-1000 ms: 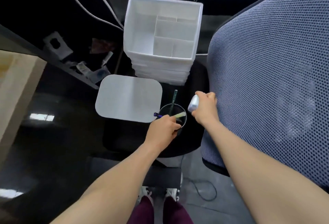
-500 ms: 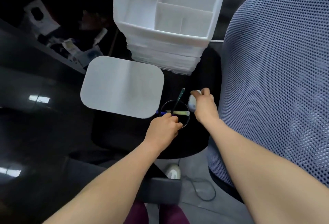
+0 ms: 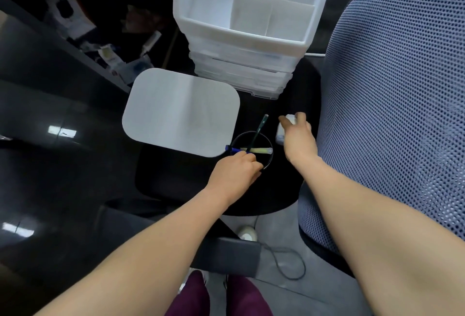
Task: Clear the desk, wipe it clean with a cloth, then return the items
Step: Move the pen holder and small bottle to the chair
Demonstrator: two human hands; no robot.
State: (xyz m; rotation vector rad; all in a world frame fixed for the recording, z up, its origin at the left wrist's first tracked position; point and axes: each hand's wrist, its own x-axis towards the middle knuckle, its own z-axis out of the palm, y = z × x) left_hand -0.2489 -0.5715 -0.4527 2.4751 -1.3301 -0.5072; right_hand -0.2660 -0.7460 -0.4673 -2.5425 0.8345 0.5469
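Legs: maroon trousers [image 3: 201,298] at the bottom edge, closer in view than a second ago.
Left hand [image 3: 232,176]: fingers curled on the near rim of the black pen cup [image 3: 266,162], as before.
Pen cup: on the black chair seat [image 3: 181,177]; green pencil [image 3: 258,131], yellow highlighter [image 3: 259,150] and blue pen [image 3: 234,149] inside.
Right hand [image 3: 299,139]: closed on a small white object [image 3: 279,133], now lowered to the seat beside the cup.
White board [image 3: 181,112]: unmoved, left of the cup.
White organiser [image 3: 246,29]: behind, on the seat, larger in view.
Mesh chair back [image 3: 397,94]: right.
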